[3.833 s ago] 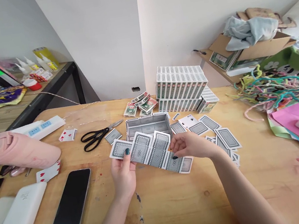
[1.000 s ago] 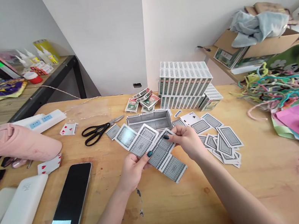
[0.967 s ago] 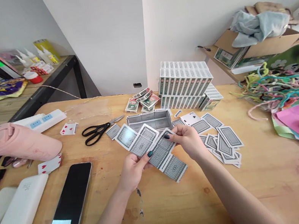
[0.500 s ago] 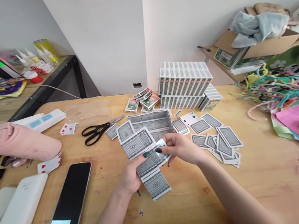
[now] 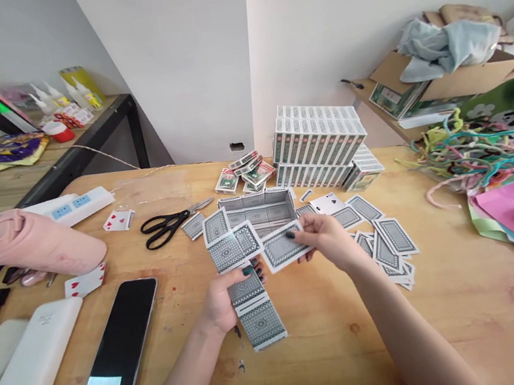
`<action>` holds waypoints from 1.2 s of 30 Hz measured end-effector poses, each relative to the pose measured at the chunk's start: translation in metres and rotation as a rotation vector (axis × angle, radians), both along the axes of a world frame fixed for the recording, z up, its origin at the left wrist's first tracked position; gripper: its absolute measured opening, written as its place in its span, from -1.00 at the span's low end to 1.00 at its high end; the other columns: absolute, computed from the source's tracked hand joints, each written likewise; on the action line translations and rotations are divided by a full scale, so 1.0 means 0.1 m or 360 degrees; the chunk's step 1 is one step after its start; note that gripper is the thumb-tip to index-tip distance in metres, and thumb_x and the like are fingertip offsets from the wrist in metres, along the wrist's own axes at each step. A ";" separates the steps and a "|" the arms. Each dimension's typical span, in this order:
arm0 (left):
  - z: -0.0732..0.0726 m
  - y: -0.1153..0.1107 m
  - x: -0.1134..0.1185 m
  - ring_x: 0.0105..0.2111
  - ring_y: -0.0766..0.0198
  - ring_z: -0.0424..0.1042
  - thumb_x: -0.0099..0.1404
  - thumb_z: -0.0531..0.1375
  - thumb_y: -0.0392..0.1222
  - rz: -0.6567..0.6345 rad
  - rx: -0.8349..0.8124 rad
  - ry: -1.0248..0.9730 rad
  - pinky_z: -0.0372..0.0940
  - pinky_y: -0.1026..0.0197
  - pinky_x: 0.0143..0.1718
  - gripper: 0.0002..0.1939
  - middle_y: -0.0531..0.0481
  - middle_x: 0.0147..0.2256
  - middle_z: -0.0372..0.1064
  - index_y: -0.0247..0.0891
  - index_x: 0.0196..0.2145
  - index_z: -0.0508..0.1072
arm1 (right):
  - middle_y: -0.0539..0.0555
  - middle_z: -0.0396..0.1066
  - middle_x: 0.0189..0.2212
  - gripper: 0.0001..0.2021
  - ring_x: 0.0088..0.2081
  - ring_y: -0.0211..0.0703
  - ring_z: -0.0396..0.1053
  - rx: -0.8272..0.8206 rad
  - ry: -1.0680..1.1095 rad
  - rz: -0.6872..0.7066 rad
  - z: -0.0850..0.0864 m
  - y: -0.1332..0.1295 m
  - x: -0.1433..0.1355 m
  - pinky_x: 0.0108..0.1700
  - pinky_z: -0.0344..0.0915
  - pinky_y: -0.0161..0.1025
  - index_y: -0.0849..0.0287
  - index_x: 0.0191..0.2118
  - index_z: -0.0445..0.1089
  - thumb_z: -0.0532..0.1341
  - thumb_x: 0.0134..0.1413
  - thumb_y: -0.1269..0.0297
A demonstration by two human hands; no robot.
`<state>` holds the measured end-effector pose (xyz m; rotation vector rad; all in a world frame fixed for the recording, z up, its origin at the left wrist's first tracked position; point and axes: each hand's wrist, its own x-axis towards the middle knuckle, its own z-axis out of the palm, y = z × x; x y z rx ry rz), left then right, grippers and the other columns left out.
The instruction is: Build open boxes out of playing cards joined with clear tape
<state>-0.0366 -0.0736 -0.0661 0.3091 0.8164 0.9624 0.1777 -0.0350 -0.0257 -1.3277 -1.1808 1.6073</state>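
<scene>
Right hand [image 5: 329, 238] farther right, grip tight on single card [image 5: 281, 253]; left hand [image 5: 220, 297] likewise on joined cards [image 5: 262, 321].

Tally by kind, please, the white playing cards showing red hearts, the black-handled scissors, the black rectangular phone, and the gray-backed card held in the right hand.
Heart cards: 2
Scissors: 1
Phone: 1
Gray-backed card: 1
Total: 5

I've got bright, soft light here. Glare hits the phone [image 5: 120, 336] toward the table's [image 5: 327, 366] near left corner; outer edges look stretched.
</scene>
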 end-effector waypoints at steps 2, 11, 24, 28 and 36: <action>0.01 0.01 0.00 -0.42 0.20 0.49 -0.06 0.28 -0.33 0.0022 -0.0086 0.0044 0.36 0.20 -0.35 -0.79 -0.10 -0.41 0.53 -0.38 -0.38 0.55 | -0.02 0.44 -0.60 -0.62 -0.62 -0.27 0.39 0.0058 -0.0027 -0.0116 0.06 0.01 0.11 -0.58 0.31 -0.34 0.19 -0.45 0.33 0.38 -0.23 -0.02; 0.11 -0.05 0.21 -0.55 0.25 0.42 -0.08 0.37 -0.25 -0.0158 -0.0031 0.0224 0.27 0.24 -0.49 -0.81 -0.02 -0.55 0.48 -0.34 -0.45 0.51 | -0.03 0.47 -0.53 -0.63 -0.46 -0.25 0.42 -0.0142 0.0262 0.0006 -0.05 -0.07 -0.21 -0.35 0.35 -0.29 0.20 -0.42 0.36 0.44 -0.32 0.08; 0.01 -0.01 0.20 -0.34 0.08 0.50 0.08 0.28 -0.12 -0.0163 0.0027 -0.0060 0.35 0.09 -0.23 -0.77 -0.10 -0.42 0.52 -0.32 -0.33 0.52 | -0.01 0.47 -0.58 -0.68 -0.49 -0.24 0.39 -0.0187 0.0281 -0.0052 -0.01 -0.10 -0.27 -0.39 0.30 -0.30 0.21 -0.49 0.49 0.49 -0.53 0.23; 0.02 -0.02 0.25 -0.36 0.12 0.49 0.07 0.27 -0.14 -0.0161 0.0049 -0.0085 0.34 0.12 -0.24 -0.77 -0.09 -0.40 0.52 -0.33 -0.32 0.52 | 0.00 0.48 -0.57 -0.70 -0.51 -0.26 0.37 -0.0180 0.0231 -0.0058 0.02 -0.09 -0.22 -0.42 0.28 -0.30 0.21 -0.53 0.48 0.48 -0.52 0.21; 0.03 0.00 0.25 -0.44 0.14 0.46 -0.02 0.25 -0.19 -0.0250 0.0077 -0.0199 0.30 0.12 -0.32 -0.75 -0.10 -0.44 0.50 -0.36 -0.34 0.51 | -0.03 0.41 -0.66 -0.72 -0.59 -0.32 0.29 -0.0230 0.0240 -0.0078 0.02 -0.08 -0.17 -0.51 0.19 -0.34 0.22 -0.59 0.47 0.48 -0.53 0.22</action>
